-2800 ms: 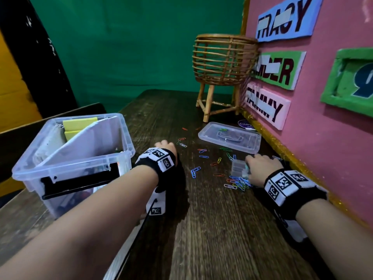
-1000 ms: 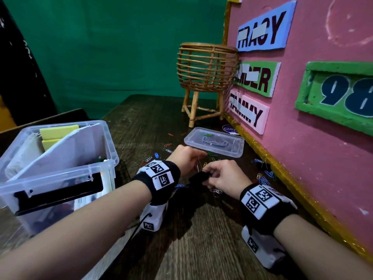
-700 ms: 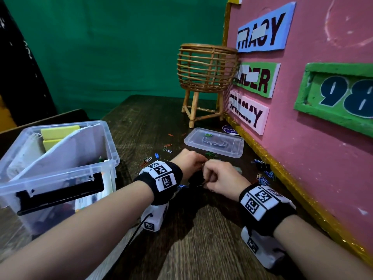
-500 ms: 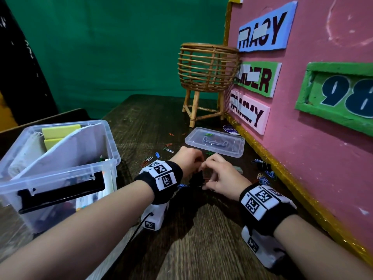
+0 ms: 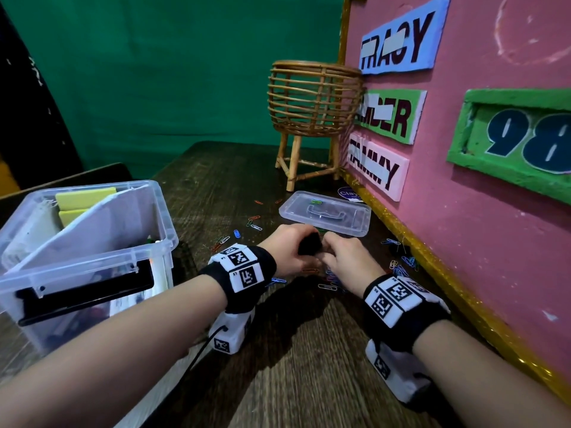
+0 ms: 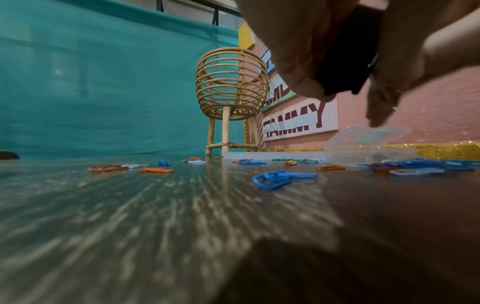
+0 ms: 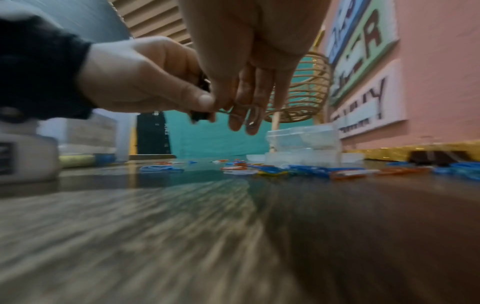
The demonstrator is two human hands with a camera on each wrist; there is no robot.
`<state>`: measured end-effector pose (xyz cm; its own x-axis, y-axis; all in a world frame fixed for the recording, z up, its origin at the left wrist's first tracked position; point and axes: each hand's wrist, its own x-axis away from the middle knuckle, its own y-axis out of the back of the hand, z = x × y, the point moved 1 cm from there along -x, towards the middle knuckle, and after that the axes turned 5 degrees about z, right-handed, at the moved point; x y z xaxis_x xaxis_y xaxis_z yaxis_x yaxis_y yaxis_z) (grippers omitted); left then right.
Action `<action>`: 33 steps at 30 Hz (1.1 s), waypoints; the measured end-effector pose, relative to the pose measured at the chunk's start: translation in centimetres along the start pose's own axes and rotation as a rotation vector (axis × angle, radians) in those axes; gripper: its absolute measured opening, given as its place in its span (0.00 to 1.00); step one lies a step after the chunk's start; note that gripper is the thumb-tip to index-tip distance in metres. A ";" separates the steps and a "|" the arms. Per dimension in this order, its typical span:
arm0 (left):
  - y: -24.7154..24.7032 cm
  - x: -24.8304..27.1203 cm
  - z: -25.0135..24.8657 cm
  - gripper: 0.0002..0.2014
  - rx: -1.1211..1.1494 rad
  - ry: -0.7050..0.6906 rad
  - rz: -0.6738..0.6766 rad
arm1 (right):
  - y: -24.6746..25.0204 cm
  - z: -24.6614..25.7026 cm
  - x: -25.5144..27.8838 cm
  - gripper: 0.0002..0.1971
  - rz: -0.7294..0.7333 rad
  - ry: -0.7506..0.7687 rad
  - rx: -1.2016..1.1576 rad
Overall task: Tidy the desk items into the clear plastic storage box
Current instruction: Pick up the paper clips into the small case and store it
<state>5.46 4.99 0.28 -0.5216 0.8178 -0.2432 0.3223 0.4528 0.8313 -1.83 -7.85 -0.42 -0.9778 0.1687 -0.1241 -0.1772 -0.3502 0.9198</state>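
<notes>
My left hand [image 5: 287,248] grips a black binder clip [image 5: 309,245] just above the wooden desk, in front of the flat clear lid [image 5: 324,213]. In the left wrist view the clip [image 6: 345,51] sits between thumb and fingers. My right hand [image 5: 343,257] meets it from the right. Its fingertips [image 7: 249,123] lie on the clip's wire handles. Coloured paper clips [image 5: 327,285] lie scattered under and around both hands. The clear storage box [image 5: 167,239] stands open at the left with yellow pads and papers inside.
A rattan basket on legs [image 5: 313,97] stands at the back by the pink name board [image 5: 463,242]. A small clear case [image 7: 303,142] sits among the paper clips [image 6: 283,178]. More black clips [image 7: 436,158] lie by the gold edge.
My right hand left the paper clip pile and small case and joined the left at the desk's middle. Over the last second both hands stayed together, working the black clip.
</notes>
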 end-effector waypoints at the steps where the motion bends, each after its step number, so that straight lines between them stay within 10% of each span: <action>1: 0.0 -0.1 0.0 0.18 -0.004 0.005 -0.025 | 0.1 -0.1 0.0 0.05 -0.009 -0.022 0.001; 16: 0.3 -1.6 0.5 0.16 -0.031 0.164 -0.215 | 4.6 -12.5 -2.4 0.18 -0.083 -0.472 0.091; 23: 0.1 -2.0 0.8 0.19 -0.067 0.091 -0.238 | 4.0 -14.2 -5.0 0.28 0.098 -0.389 0.265; 33: 0.3 -2.4 1.6 0.19 -0.239 0.178 -0.207 | 5.0 -12.5 -4.9 0.11 0.048 -0.452 0.159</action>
<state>8.05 3.70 0.32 -0.6924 0.6333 -0.3457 0.0122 0.4893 0.8720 0.72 -21.92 0.13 -0.8318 0.5516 0.0617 -0.0795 -0.2284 0.9703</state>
